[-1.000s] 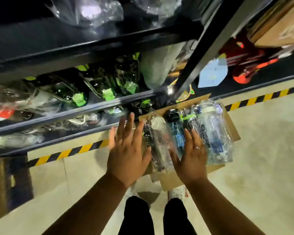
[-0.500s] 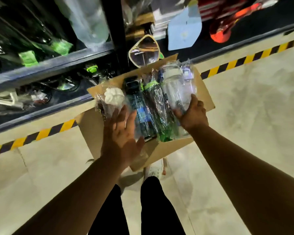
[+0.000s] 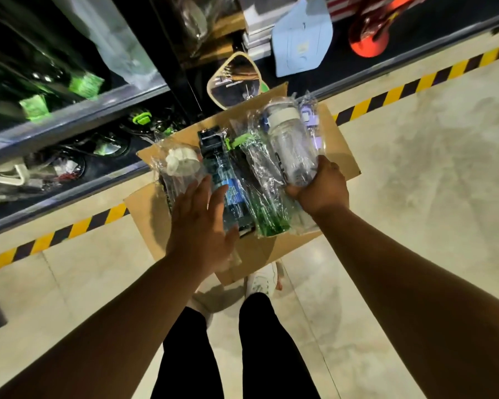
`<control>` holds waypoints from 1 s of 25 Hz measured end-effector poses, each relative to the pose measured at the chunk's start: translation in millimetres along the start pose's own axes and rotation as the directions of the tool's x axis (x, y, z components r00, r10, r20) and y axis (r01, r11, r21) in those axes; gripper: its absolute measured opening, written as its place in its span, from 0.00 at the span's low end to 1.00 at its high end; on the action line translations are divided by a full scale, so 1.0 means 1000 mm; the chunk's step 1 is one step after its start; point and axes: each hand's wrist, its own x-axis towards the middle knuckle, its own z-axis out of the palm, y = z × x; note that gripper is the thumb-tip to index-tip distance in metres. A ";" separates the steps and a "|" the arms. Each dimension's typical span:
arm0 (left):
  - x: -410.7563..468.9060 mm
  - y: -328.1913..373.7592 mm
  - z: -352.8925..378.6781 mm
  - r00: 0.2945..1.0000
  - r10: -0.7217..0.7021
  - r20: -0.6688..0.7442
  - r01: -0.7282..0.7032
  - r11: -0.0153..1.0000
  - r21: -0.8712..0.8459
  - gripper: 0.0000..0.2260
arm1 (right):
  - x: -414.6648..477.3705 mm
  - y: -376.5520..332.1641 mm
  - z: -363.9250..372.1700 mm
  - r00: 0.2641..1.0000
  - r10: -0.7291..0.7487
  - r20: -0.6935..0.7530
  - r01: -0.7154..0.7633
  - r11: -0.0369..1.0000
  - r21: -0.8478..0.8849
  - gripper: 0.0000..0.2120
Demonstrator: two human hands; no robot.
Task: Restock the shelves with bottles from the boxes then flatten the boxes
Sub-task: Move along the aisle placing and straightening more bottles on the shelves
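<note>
Cardboard box [image 3: 339,145]: one. Wrapped bottles inside, four sure: white-capped bottle [image 3: 182,164], blue bottle [image 3: 228,191], green bottle [image 3: 267,211], clear bottle [image 3: 291,151]. Purple bottle [image 3: 310,119] at 1 o'clock, likely a fifth. Hands, two: left hand [image 3: 202,228], right hand [image 3: 320,188]. Shelf bottles [image 3: 35,105] at 10 o'clock: too blurred to count.

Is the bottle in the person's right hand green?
No, the right hand grips a clear bottle with a white cap, and the green bottle lies beside it in the box.

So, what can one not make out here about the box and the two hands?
1. Head view: the inside of the brown cardboard box, covered by plastic-wrapped bottles.
2. Head view: whether the left hand touches the blue-tinted plastic bottle; its own back hides the palm.
3. Head view: the dark shelf goods, blurred.
</note>
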 end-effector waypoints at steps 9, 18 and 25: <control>-0.001 -0.002 0.006 0.997 0.024 -0.067 -0.041 0.967 -0.253 0.31 | -0.041 -0.018 -0.007 0.993 0.063 0.101 -0.110 0.798 0.592 0.32; -0.019 -0.057 -0.032 0.901 -0.224 0.372 0.361 -0.090 -0.928 0.32 | -0.145 -0.113 0.026 0.822 -0.340 0.457 -0.233 0.531 0.814 0.17; -0.057 -0.147 -0.024 0.779 -0.459 0.427 0.498 0.040 -0.866 0.16 | -0.136 -0.143 0.087 0.950 -0.073 0.304 0.079 0.997 -0.008 0.43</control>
